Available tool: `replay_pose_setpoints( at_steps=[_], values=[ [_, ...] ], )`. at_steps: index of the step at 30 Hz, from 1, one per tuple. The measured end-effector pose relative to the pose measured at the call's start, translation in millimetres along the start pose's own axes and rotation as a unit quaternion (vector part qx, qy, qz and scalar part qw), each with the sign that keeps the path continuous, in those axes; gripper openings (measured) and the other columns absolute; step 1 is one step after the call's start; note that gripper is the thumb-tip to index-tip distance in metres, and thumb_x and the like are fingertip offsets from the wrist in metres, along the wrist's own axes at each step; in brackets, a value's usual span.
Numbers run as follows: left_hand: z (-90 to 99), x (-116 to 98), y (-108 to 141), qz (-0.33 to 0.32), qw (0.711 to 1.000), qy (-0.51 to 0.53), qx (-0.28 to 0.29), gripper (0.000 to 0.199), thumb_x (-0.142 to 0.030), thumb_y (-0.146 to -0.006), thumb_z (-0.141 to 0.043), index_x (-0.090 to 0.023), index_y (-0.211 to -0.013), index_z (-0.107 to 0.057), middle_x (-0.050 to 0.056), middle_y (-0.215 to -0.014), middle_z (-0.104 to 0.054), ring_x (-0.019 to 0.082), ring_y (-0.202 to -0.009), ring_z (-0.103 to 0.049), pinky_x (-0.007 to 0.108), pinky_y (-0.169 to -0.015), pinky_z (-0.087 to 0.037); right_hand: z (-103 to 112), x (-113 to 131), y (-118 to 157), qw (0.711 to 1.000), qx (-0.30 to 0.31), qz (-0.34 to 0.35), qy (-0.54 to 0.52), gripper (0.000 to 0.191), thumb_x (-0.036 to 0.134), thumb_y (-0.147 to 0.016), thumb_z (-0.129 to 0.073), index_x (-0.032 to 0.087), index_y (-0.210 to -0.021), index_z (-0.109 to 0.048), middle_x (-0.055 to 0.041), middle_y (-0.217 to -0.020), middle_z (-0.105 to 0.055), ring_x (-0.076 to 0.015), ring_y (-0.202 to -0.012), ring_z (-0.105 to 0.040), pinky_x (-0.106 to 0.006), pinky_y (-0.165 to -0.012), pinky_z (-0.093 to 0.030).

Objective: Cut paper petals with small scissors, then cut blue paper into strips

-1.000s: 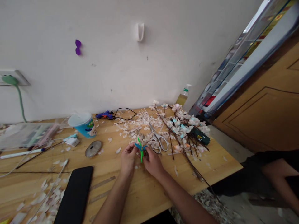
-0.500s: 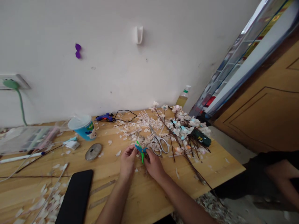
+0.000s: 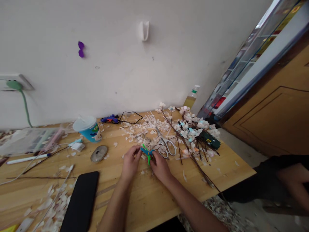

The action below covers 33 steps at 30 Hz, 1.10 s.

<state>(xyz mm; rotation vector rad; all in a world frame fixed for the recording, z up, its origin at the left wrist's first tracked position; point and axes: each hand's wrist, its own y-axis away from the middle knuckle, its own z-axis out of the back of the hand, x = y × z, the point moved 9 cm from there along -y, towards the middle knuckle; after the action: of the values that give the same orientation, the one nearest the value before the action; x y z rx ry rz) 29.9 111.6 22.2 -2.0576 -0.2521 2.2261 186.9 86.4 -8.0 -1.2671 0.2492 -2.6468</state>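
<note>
My left hand [image 3: 130, 162] and my right hand [image 3: 160, 167] meet over the wooden table [image 3: 149, 199], and both pinch a small blue and green piece [image 3: 146, 152] with thin green stems sticking out of it. Silver scissors [image 3: 165, 145] lie just beyond my right hand, among scattered pale petal scraps [image 3: 138, 132]. Dark twigs with white and pink flowers [image 3: 193, 130] lie to the right of the scissors.
A black phone [image 3: 80, 201] lies at the near left. Beyond it sit a round grey lid [image 3: 98, 153], a blue cup [image 3: 88, 129], a blue glue gun [image 3: 109, 119] with its black cord, and a clear box [image 3: 26, 140]. A bottle [image 3: 190, 99] stands by the wall.
Both hands stay on the small blue and green piece, with only slight shifts of the fingers. The view has drifted a little; nothing on the table has moved.
</note>
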Motion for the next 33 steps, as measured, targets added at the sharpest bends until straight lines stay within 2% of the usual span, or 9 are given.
replay_pose_setpoints(
  at_steps=[2, 4, 8, 11, 14, 18, 21, 30, 33],
  values=[
    [-1.3, 3.0, -0.6, 0.016, 0.999, 0.035, -0.002, 0.019, -0.032, -0.075, -0.071, -0.019, -0.089, -0.073, 0.005, -0.083, -0.071, 0.017, -0.078, -0.063, 0.025, -0.074, -0.047, -0.7, -1.8, 0.0, 1.0, 0.0, -0.003, 0.004, 0.014, 0.017, -0.084, -0.05, 0.019, -0.097, -0.054, -0.0054, -0.089, -0.06, -0.02, -0.081, -0.057, -0.028, -0.071, -0.043],
    [-9.0, 10.1, 0.9, 0.051, 0.99, 0.132, -0.005, 0.021, -0.032, -0.071, -0.076, -0.018, -0.086, -0.072, 0.003, -0.078, -0.069, 0.016, -0.073, -0.062, 0.025, -0.072, -0.047, -1.3, -4.4, 0.4, 1.0, -0.004, -0.008, 0.007, 0.017, 0.016, -0.083, -0.049, 0.019, -0.099, -0.055, -0.0062, -0.091, -0.061, -0.0206, -0.082, -0.058, -0.029, -0.072, -0.043],
    [-34.9, 29.2, 12.2, 0.151, 0.92, 0.361, -0.025, 0.023, -0.033, -0.071, -0.077, -0.018, -0.086, -0.07, 0.001, -0.08, -0.069, 0.011, -0.07, -0.061, 0.021, -0.068, -0.047, -2.7, -7.9, 1.3, 1.0, -0.01, -0.006, 0.015, 0.019, 0.015, -0.083, -0.047, 0.019, -0.1, -0.054, -0.007, -0.089, -0.061, -0.0215, -0.082, -0.058, -0.03, -0.072, -0.044],
    [-42.1, 34.0, 17.2, 0.168, 0.892, 0.418, -0.043, 0.023, -0.032, -0.07, -0.078, -0.017, -0.086, -0.069, 0.0, -0.08, -0.068, 0.01, -0.069, -0.06, 0.02, -0.066, -0.046, -2.9, -6.9, 1.5, 1.0, -0.014, 0.006, 0.009, 0.021, 0.014, -0.083, -0.046, 0.019, -0.102, -0.054, -0.0084, -0.095, -0.061, -0.0221, -0.087, -0.059, -0.031, -0.076, -0.046],
    [-36.1, 31.6, 14.2, 0.141, 0.912, 0.384, -0.044, 0.021, -0.032, -0.071, -0.077, -0.016, -0.082, -0.068, 0.0, -0.076, -0.067, 0.01, -0.065, -0.059, 0.02, -0.063, -0.046, -2.2, -6.1, 1.5, 1.0, -0.017, 0.011, 0.01, 0.023, 0.014, -0.081, -0.047, 0.019, -0.102, -0.054, -0.0079, -0.096, -0.061, -0.022, -0.089, -0.059, -0.032, -0.078, -0.046],
    [-24.3, 22.7, 6.9, 0.102, 0.964, 0.243, -0.021, 0.02, -0.032, -0.071, -0.075, -0.016, -0.081, -0.068, -0.002, -0.069, -0.065, 0.011, -0.061, -0.057, 0.022, -0.061, -0.045, -1.3, -7.4, 1.0, 1.0, -0.012, -0.005, 0.002, 0.018, 0.017, -0.08, -0.051, 0.019, -0.098, -0.055, -0.0058, -0.089, -0.061, -0.0204, -0.081, -0.059, -0.029, -0.071, -0.045],
    [-17.1, 11.8, 2.7, 0.067, 0.985, 0.158, -0.007, 0.02, -0.033, -0.071, -0.074, -0.015, -0.078, -0.068, 0.0, -0.069, -0.065, 0.012, -0.063, -0.057, 0.023, -0.063, -0.046, 0.1, -7.2, 0.4, 1.0, -0.01, -0.009, -0.012, 0.016, 0.018, -0.08, -0.051, 0.019, -0.094, -0.056, -0.0051, -0.086, -0.062, -0.0192, -0.077, -0.058, -0.027, -0.067, -0.044],
    [-6.2, -3.3, -0.7, 0.032, 0.998, 0.055, 0.02, 0.016, -0.028, -0.071, -0.071, -0.016, -0.081, -0.069, 0.002, -0.073, -0.066, 0.013, -0.065, -0.058, 0.024, -0.064, -0.046, 1.6, -6.5, 0.7, 1.0, -0.023, 0.012, 0.007, 0.016, 0.018, -0.081, -0.049, 0.02, -0.095, -0.056, -0.0049, -0.085, -0.062, -0.02, -0.078, -0.057, -0.028, -0.069, -0.042],
    [-13.1, 2.4, 1.7, 0.061, 0.993, 0.092, 0.035, 0.018, -0.031, -0.072, -0.072, -0.016, -0.081, -0.069, 0.002, -0.071, -0.066, 0.013, -0.065, -0.059, 0.024, -0.065, -0.047, 1.6, -7.5, 0.8, 1.0, -0.025, 0.011, 0.006, 0.014, 0.017, -0.081, -0.048, 0.02, -0.093, -0.055, -0.0041, -0.084, -0.061, -0.0192, -0.076, -0.057, -0.027, -0.067, -0.042]
  ],
)
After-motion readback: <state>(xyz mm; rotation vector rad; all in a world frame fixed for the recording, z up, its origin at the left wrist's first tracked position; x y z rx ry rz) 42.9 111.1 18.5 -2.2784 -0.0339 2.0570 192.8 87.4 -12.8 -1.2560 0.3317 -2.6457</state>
